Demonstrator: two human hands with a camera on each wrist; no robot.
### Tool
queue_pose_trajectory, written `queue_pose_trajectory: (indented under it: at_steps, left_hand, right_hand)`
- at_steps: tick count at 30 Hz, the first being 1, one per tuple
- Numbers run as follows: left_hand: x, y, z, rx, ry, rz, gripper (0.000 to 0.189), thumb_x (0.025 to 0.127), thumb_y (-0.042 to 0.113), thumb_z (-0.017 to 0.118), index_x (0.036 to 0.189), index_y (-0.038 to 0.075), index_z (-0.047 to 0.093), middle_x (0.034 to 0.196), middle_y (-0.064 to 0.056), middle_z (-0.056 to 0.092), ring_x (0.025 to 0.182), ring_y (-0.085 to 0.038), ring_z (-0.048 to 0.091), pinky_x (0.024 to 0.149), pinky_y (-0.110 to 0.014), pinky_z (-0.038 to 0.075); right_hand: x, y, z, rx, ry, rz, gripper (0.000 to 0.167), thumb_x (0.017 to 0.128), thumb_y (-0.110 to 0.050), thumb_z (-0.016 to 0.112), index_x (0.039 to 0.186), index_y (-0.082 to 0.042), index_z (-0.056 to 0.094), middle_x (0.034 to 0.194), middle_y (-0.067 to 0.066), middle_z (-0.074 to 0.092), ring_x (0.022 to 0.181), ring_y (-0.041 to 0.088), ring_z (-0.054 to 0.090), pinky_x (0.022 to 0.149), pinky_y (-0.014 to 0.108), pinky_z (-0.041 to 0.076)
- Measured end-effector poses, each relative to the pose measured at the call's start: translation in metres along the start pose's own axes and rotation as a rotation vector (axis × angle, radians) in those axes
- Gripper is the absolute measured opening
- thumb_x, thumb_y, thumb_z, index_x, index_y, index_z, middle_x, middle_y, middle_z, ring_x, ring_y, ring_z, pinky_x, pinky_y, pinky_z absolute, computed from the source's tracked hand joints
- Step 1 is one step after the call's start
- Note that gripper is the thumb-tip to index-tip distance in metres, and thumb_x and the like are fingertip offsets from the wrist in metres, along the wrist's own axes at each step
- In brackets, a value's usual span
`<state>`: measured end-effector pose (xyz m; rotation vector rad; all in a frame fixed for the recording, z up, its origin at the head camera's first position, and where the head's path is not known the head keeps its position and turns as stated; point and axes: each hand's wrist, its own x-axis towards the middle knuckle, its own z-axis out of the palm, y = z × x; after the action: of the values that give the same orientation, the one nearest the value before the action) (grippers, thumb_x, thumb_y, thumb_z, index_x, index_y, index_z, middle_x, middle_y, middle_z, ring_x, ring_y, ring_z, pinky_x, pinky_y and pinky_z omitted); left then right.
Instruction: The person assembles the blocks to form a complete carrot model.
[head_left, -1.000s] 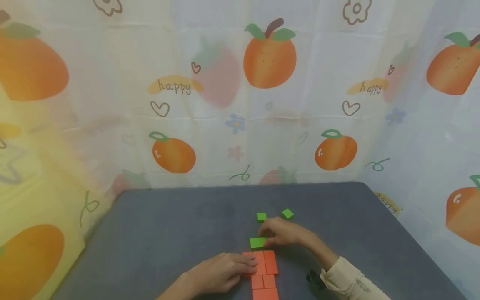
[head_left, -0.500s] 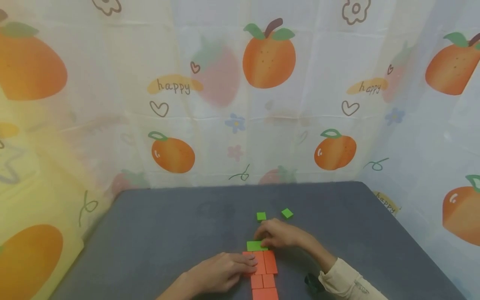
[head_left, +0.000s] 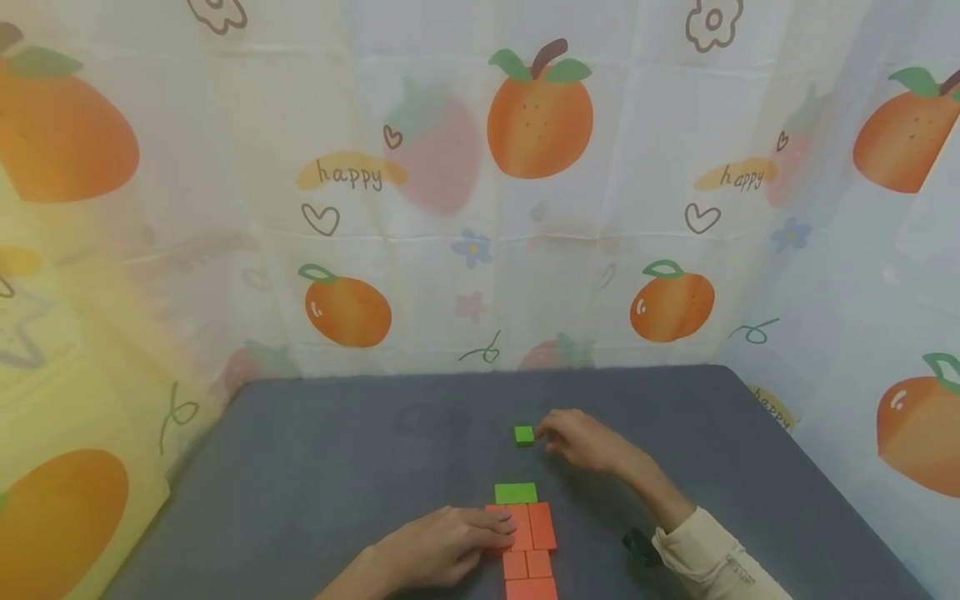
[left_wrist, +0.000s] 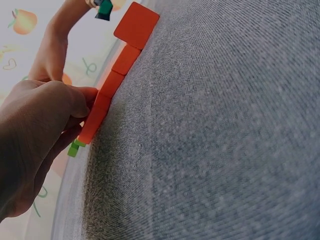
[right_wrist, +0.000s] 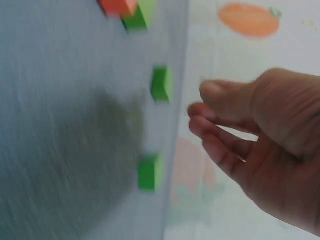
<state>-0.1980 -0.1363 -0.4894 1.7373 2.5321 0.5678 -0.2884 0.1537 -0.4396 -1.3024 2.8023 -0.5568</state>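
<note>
My left hand (head_left: pixel 450 542) rests its fingertips on the upper left of the orange blocks (head_left: pixel 542 527), which lie in a column toward me; its fingers hide part of them. At the column's far end lies a green rectangular block (head_left: pixel 516 493), close to the orange ones. My right hand (head_left: pixel 581 440) hovers beyond it, right of a green cube (head_left: pixel 524 436), fingers loosely bent. In the right wrist view nothing is between its thumb and fingers, and two green cubes, one nearer (right_wrist: pixel 161 83) the column and one farther (right_wrist: pixel 151 172), sit on the table. The head view hides the farther one behind my right hand.
The grey cloth-covered table (head_left: pixel 337 450) reaches back to a fruit-printed curtain (head_left: pixel 450 208). A dark green object (head_left: pixel 639 547) shows beside my right cuff.
My right hand has slid the green rectangular block left and nearer to the orange blocks, let it go, and moved away to the far right. My left hand stays in place.
</note>
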Motion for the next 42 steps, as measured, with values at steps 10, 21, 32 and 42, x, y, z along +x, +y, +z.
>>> queue_pose_trajectory:
  at_steps: [10, 21, 32, 42]
  left_hand:
    - [-0.001, 0.001, -0.003, -0.015, -0.020, -0.014, 0.040, 0.102, 0.002, 0.060, 0.140, 0.012, 0.068, 0.144, 0.000, 0.068, 0.139, -0.013, 0.061, 0.108, -0.029, 0.056]
    - [-0.001, 0.002, -0.002, -0.023, -0.008, -0.003, 0.040, 0.101, 0.001, 0.061, 0.139, 0.011, 0.068, 0.143, -0.002, 0.069, 0.139, -0.014, 0.061, 0.107, -0.028, 0.056]
    - [0.000, 0.001, 0.000, -0.020, 0.015, 0.006, 0.039, 0.102, 0.001, 0.060, 0.139, 0.011, 0.069, 0.142, -0.002, 0.069, 0.138, -0.014, 0.061, 0.107, -0.029, 0.057]
    - [0.001, 0.000, 0.001, 0.006, 0.015, 0.019, 0.040, 0.101, 0.001, 0.062, 0.138, 0.011, 0.069, 0.142, -0.002, 0.069, 0.139, -0.014, 0.061, 0.107, -0.029, 0.056]
  right_hand:
    - [-0.014, 0.048, -0.006, -0.163, 0.027, 0.116, 0.036, 0.086, 0.013, 0.073, 0.120, 0.002, 0.073, 0.117, 0.018, 0.073, 0.109, 0.038, 0.070, 0.091, 0.052, 0.060]
    - [-0.017, 0.058, 0.006, -0.167, 0.030, 0.196, 0.034, 0.084, -0.002, 0.083, 0.117, -0.001, 0.075, 0.110, 0.012, 0.072, 0.098, 0.031, 0.068, 0.081, 0.050, 0.059]
    - [-0.024, 0.021, -0.005, -0.053, 0.012, 0.140, 0.033, 0.094, -0.007, 0.075, 0.126, 0.001, 0.070, 0.103, 0.009, 0.065, 0.085, 0.016, 0.055, 0.072, 0.030, 0.047]
    - [-0.015, -0.006, 0.009, -0.058, -0.057, -0.001, 0.025, 0.088, -0.022, 0.083, 0.105, -0.006, 0.072, 0.100, 0.003, 0.064, 0.091, 0.017, 0.061, 0.081, 0.031, 0.056]
